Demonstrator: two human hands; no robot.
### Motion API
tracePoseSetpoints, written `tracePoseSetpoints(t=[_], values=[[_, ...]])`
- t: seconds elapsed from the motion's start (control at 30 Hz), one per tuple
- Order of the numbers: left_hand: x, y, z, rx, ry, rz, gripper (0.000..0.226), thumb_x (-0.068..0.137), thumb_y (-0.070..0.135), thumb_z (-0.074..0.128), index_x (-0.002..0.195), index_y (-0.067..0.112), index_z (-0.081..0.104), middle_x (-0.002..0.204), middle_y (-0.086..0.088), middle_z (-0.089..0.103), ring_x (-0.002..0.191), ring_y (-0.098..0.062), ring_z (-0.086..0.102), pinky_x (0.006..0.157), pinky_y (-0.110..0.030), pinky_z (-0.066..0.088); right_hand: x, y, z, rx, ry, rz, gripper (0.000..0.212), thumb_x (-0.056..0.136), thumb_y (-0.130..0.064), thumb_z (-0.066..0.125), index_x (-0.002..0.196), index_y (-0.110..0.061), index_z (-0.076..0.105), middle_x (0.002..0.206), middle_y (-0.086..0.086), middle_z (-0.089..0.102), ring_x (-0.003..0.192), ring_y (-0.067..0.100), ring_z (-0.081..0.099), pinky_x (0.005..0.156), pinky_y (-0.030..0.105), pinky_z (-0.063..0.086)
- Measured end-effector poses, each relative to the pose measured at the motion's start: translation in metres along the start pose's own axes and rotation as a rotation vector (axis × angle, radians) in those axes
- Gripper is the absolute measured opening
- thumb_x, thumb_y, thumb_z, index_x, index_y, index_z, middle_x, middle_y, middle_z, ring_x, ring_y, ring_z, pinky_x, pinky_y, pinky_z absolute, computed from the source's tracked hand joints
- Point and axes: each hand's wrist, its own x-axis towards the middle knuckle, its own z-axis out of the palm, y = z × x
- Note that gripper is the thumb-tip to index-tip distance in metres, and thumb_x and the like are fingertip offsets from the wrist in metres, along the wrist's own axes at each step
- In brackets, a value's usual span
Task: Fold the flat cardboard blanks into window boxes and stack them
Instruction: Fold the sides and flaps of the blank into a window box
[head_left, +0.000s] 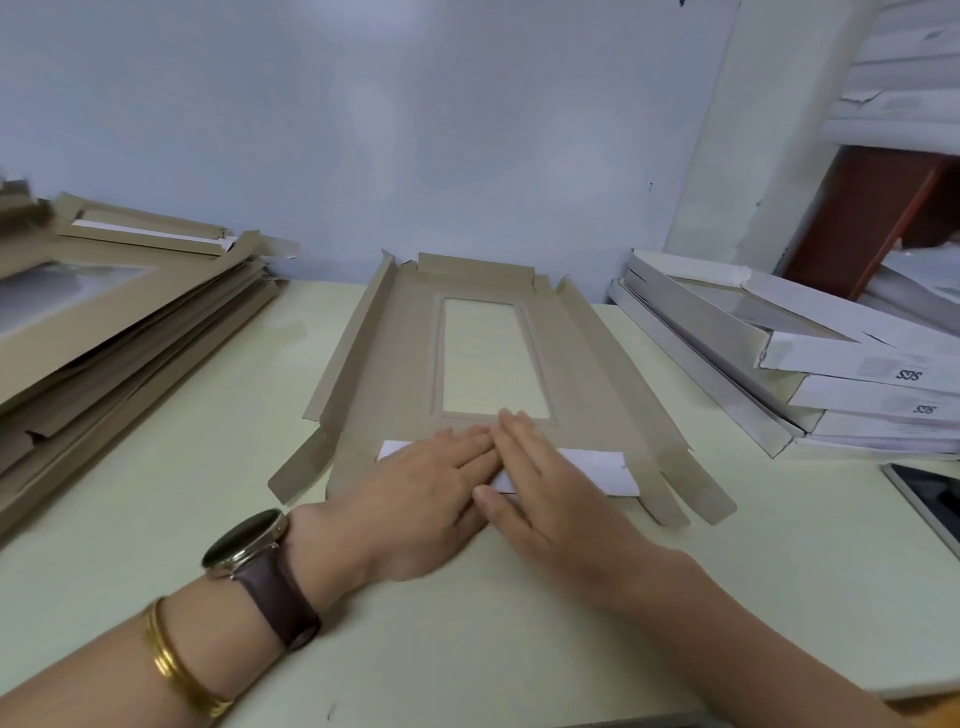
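A brown cardboard blank (395, 374) with a rectangular window lies flat on the pale table, brown side up, its long side flaps slightly raised. Its near end flap (597, 470) is folded over and shows its white side. My left hand (415, 493) and my right hand (540, 483) lie side by side with straight fingers and press this white flap down. A pile of flat brown blanks (114, 322) sits at the left. Folded white window boxes (810, 374) are stacked at the right.
The pale green table (519, 623) runs up to a light blue wall. A dark phone or tablet (930, 499) lies at the right edge, near the stacked boxes. More white boxes and a red-brown piece of furniture stand at the far right.
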Motion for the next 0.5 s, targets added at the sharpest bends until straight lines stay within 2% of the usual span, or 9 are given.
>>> tracePoseSetpoints(t=[0.1, 0.23, 0.33, 0.4, 0.5], values=[[-0.001, -0.006, 0.005, -0.025, -0.075, -0.037, 0.059, 0.103, 0.042, 0.021, 0.154, 0.025, -0.001, 0.161, 0.014, -0.006, 0.145, 0.001, -0.011, 0.120, -0.025, 0.000, 0.008, -0.003, 0.008, 0.095, -0.147, 0.086, 0.071, 0.100, -0.050, 0.026, 0.154, -0.011, 0.002, 0.162, -0.002, -0.006, 0.146, 0.003, -0.012, 0.119, 0.021, -0.005], [-0.004, -0.009, 0.010, 0.019, -0.233, -0.102, 0.065, 0.101, 0.050, 0.015, 0.151, 0.026, -0.018, 0.159, 0.013, -0.020, 0.144, 0.000, -0.020, 0.120, -0.028, -0.007, 0.009, 0.002, 0.008, 0.010, -0.292, 0.100, 0.078, 0.097, -0.059, 0.020, 0.153, -0.012, -0.006, 0.162, -0.002, -0.010, 0.146, 0.003, -0.014, 0.118, 0.023, -0.007], [-0.005, -0.010, 0.009, 0.002, -0.260, -0.153, 0.069, 0.097, 0.058, 0.011, 0.151, 0.025, -0.018, 0.158, 0.012, -0.021, 0.143, 0.000, -0.021, 0.117, -0.023, -0.013, 0.005, 0.010, 0.000, -0.026, -0.356, 0.109, 0.081, 0.094, -0.064, 0.017, 0.153, -0.015, -0.009, 0.161, -0.006, -0.013, 0.141, -0.004, -0.018, 0.114, 0.018, -0.011], [-0.009, -0.012, 0.007, -0.006, -0.294, -0.194, 0.075, 0.092, 0.064, 0.007, 0.151, 0.025, -0.018, 0.157, 0.013, -0.022, 0.142, 0.000, -0.023, 0.114, -0.021, -0.015, -0.002, 0.019, -0.008, -0.049, -0.407, 0.138, 0.088, 0.086, -0.072, 0.010, 0.153, -0.020, -0.012, 0.159, -0.011, -0.018, 0.133, -0.011, -0.024, 0.108, 0.013, -0.016], [-0.013, -0.017, 0.003, 0.009, -0.338, -0.222, 0.076, 0.092, 0.066, 0.008, 0.150, 0.025, -0.020, 0.157, 0.011, -0.025, 0.141, -0.001, -0.025, 0.114, -0.020, -0.016, -0.012, 0.035, -0.020, -0.101, -0.443, 0.184, 0.096, 0.074, -0.077, 0.001, 0.152, -0.022, -0.015, 0.158, -0.013, -0.022, 0.131, -0.011, -0.028, 0.110, 0.016, -0.016]])
